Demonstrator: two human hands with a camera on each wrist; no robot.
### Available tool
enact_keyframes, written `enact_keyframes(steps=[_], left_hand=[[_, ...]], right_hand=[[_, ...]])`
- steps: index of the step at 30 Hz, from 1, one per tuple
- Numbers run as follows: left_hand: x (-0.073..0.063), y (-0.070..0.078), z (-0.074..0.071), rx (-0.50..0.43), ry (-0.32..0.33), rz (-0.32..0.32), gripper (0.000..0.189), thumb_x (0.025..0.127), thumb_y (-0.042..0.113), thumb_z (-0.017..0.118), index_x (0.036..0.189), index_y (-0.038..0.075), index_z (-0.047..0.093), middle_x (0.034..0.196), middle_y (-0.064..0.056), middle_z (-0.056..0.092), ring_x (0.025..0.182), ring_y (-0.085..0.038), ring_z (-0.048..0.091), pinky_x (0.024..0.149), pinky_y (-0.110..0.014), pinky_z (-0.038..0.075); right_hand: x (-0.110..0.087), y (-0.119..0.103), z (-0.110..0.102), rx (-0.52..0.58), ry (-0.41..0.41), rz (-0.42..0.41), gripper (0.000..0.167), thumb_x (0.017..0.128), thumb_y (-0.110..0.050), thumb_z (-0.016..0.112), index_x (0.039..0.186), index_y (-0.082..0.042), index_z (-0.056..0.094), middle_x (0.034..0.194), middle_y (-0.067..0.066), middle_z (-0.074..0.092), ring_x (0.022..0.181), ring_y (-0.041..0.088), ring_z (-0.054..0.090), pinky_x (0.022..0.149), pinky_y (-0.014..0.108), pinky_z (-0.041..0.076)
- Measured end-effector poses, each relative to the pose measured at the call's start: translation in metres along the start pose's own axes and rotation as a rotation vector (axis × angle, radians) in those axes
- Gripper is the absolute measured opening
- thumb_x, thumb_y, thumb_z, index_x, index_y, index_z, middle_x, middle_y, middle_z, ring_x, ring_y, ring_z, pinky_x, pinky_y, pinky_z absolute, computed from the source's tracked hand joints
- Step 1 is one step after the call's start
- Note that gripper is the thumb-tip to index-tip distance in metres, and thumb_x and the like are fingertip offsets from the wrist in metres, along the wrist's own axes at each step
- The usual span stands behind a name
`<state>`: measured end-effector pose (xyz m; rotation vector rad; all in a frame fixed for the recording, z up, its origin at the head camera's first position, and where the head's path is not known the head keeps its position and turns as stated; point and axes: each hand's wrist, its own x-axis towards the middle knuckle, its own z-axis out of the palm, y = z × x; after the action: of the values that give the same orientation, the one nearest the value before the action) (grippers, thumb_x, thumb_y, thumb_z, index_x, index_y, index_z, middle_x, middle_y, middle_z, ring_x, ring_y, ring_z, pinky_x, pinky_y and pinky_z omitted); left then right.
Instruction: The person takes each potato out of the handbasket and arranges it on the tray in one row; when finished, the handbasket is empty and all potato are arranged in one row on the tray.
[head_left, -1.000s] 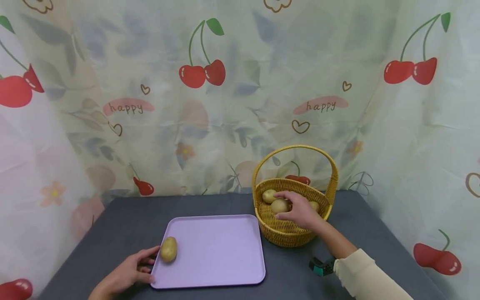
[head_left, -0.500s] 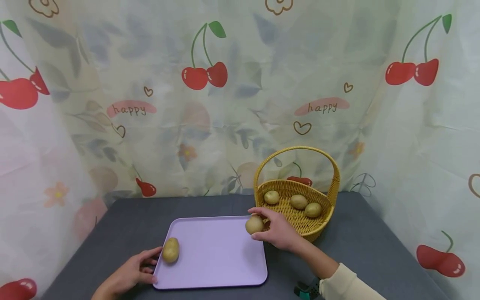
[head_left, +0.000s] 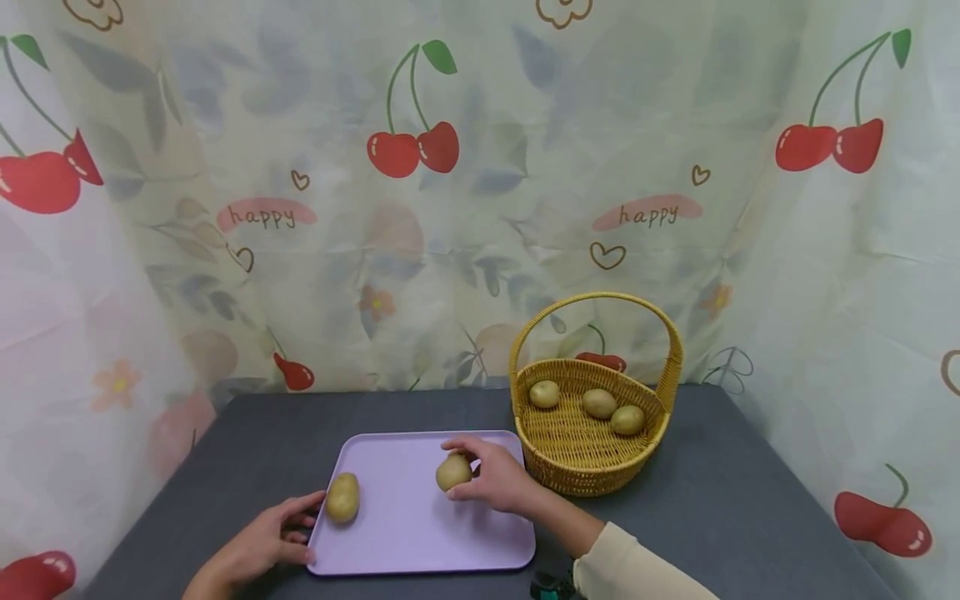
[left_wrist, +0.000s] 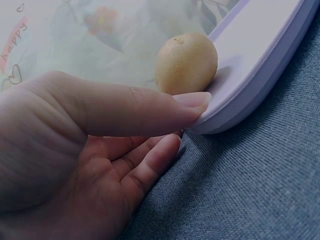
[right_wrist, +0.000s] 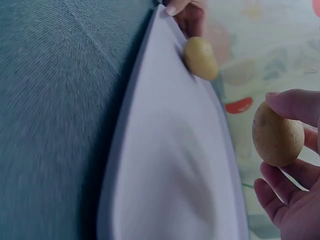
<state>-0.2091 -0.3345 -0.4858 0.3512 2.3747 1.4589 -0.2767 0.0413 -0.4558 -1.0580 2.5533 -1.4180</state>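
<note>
My right hand [head_left: 501, 477] holds a round tan potato [head_left: 453, 473] between thumb and fingers, above the middle right of a lilac tray [head_left: 412, 533]. In the right wrist view this potato [right_wrist: 277, 135] is pinched at the fingertips, over the tray [right_wrist: 160, 150]. Another potato [head_left: 342, 498], oblong, lies at the tray's left side. My left hand [head_left: 258, 537] rests against the tray's left edge. In the left wrist view its straight thumb [left_wrist: 135, 107] touches the rim near the corner, and the other fingers extend loosely below.
A yellow wicker basket [head_left: 592, 482] with a tall arched handle stands right of the tray, holding three potatoes [head_left: 598, 404]. Everything stands on a dark grey tablecloth [head_left: 705, 492]. A cherry-printed curtain [head_left: 480, 208] encloses the back and sides.
My right hand lifted the potato out of the basket and carried it left and towards me, over the tray. The left hand stayed at the tray's edge.
</note>
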Motion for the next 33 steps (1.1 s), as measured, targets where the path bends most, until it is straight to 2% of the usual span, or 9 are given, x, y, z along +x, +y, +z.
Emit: enact_keyframes(steps=[4,9,13,18,24,33], left_hand=[[-0.001,0.001,0.0,0.003,0.006,-0.011,0.083,0.079,0.008,0.078,0.144,-0.014,0.031,0.13,-0.026,0.048,0.107,-0.032,0.051,0.08,-0.03,0.049],[0.0,0.001,0.001,-0.004,0.005,-0.003,0.082,0.079,0.008,0.078,0.144,-0.013,0.031,0.13,-0.026,0.048,0.108,-0.033,0.051,0.081,-0.03,0.049],[0.0,0.003,0.0,0.007,0.009,-0.016,0.082,0.08,0.008,0.078,0.144,-0.013,0.032,0.129,-0.025,0.049,0.107,-0.033,0.051,0.081,-0.032,0.049],[0.0,0.003,0.001,0.018,0.014,-0.022,0.082,0.079,0.007,0.078,0.144,-0.013,0.032,0.129,-0.026,0.049,0.106,-0.031,0.052,0.081,-0.032,0.049],[0.001,0.0,0.001,0.025,0.012,-0.006,0.081,0.08,0.007,0.078,0.143,-0.014,0.032,0.129,-0.027,0.049,0.106,-0.031,0.053,0.08,-0.03,0.049],[0.0,-0.002,0.0,-0.006,0.009,0.035,0.079,0.08,0.003,0.076,0.143,-0.015,0.031,0.129,-0.029,0.048,0.106,-0.033,0.053,0.079,-0.028,0.049]], right_hand=[[0.014,0.003,0.021,0.026,-0.004,0.038,0.058,0.071,-0.011,0.086,0.124,-0.005,0.062,0.104,0.001,0.065,0.09,0.013,0.06,0.077,0.029,0.049],[0.03,0.005,0.044,0.045,-0.016,0.09,0.059,0.07,-0.009,0.086,0.123,-0.006,0.063,0.103,0.001,0.067,0.091,0.011,0.06,0.079,0.027,0.047],[0.041,0.006,0.06,0.047,-0.034,0.103,0.059,0.069,-0.008,0.087,0.124,-0.007,0.063,0.103,0.001,0.067,0.088,0.008,0.058,0.077,0.024,0.046],[0.05,0.006,0.077,0.038,-0.043,0.074,0.06,0.068,-0.01,0.088,0.123,-0.01,0.063,0.103,-0.001,0.068,0.087,0.004,0.058,0.079,0.021,0.045],[0.056,0.002,0.094,0.002,-0.063,0.011,0.064,0.068,-0.01,0.089,0.126,-0.009,0.062,0.107,0.0,0.07,0.097,0.002,0.059,0.087,0.019,0.042],[0.061,0.0,0.1,-0.005,-0.091,-0.037,0.069,0.068,-0.006,0.088,0.131,-0.007,0.058,0.111,0.001,0.07,0.106,0.004,0.059,0.096,0.021,0.037]])
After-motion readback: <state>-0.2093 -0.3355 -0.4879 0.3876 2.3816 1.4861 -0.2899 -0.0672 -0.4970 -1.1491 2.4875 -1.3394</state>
